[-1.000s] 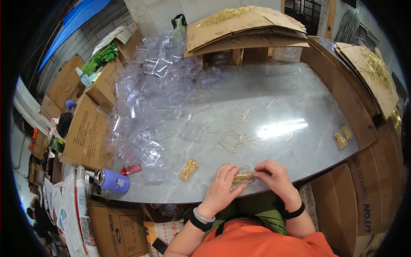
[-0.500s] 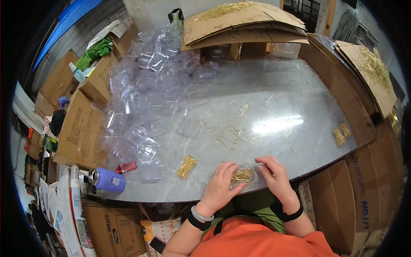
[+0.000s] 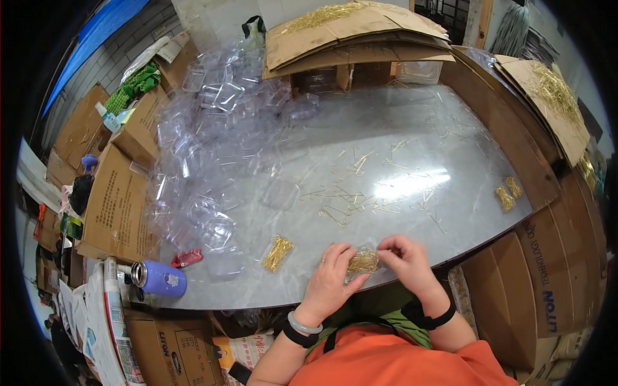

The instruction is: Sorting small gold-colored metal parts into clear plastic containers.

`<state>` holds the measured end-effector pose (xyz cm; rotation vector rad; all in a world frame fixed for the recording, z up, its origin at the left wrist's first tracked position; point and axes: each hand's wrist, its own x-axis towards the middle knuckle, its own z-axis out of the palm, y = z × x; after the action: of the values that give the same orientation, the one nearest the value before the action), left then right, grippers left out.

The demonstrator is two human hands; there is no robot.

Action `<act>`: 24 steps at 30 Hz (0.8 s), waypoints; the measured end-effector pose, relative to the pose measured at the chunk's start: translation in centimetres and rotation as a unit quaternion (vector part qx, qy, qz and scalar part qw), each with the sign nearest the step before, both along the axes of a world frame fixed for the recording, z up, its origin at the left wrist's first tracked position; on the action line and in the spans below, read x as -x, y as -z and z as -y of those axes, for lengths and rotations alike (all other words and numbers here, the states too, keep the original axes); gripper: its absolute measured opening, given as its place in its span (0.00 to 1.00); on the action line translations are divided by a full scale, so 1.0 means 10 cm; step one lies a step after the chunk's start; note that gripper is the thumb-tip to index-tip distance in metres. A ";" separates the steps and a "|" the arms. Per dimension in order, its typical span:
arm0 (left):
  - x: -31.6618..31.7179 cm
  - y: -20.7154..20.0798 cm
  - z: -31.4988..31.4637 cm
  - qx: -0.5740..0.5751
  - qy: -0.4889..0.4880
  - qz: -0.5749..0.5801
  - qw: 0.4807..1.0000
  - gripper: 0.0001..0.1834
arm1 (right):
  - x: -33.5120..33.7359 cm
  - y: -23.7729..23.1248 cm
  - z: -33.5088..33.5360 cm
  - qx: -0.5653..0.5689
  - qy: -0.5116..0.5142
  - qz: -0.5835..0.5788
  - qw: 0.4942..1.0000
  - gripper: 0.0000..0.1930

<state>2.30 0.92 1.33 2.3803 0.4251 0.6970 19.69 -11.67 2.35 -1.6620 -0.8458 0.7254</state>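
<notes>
Near the table's front edge, a small clear plastic box filled with gold wire hooks (image 3: 362, 262) lies between my hands. My left hand (image 3: 324, 282) is curled round its left side, thumb along the near edge and fingers along the far edge. My right hand (image 3: 412, 265) meets the box's right side, thumb and forefinger pinched together there; what sits between those fingertips is too small to make out. Another clear box of gold hooks (image 3: 278, 253) stands to the left. Loose gold hooks (image 3: 351, 201) lie scattered on the grey table (image 3: 315, 151) beyond my hands.
Clear empty plastic boxes (image 3: 222, 138) are heaped on the table's left side. A purple bottle (image 3: 163, 278) and a red item (image 3: 187, 258) lie at the front left. Two gold bundles (image 3: 506, 199) sit at the right edge. Cardboard (image 3: 360, 38) carrying gold hooks covers the far side.
My right hand has moved slightly left, onto the box's right side, its thumb and forefinger closing together. My left hand keeps its hold. The whole view has shifted slightly.
</notes>
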 end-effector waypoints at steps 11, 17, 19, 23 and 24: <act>-0.02 0.02 0.00 -0.004 0.006 0.001 1.000 0.30 | -0.06 -0.10 0.06 -0.028 -0.046 0.311 0.949 0.03; -0.01 -0.01 0.02 -0.016 -0.002 -0.011 1.000 0.31 | -0.19 -0.20 0.03 -0.012 -0.060 0.281 0.958 0.03; -0.01 0.01 0.02 -0.015 -0.004 -0.011 1.000 0.31 | -0.22 -0.26 0.02 -0.005 -0.088 0.283 0.955 0.03; -0.03 0.00 0.02 -0.009 0.001 -0.006 1.000 0.30 | -0.10 -0.22 -0.04 -0.005 -0.114 0.209 0.971 0.04; -0.03 -0.01 0.01 -0.009 0.006 -0.005 1.000 0.30 | -0.05 -0.18 -0.04 -0.012 -0.091 0.218 0.972 0.05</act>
<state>2.63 0.81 1.42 2.4028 0.4111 0.6865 20.23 -11.28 4.17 -1.7667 -1.3245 0.4726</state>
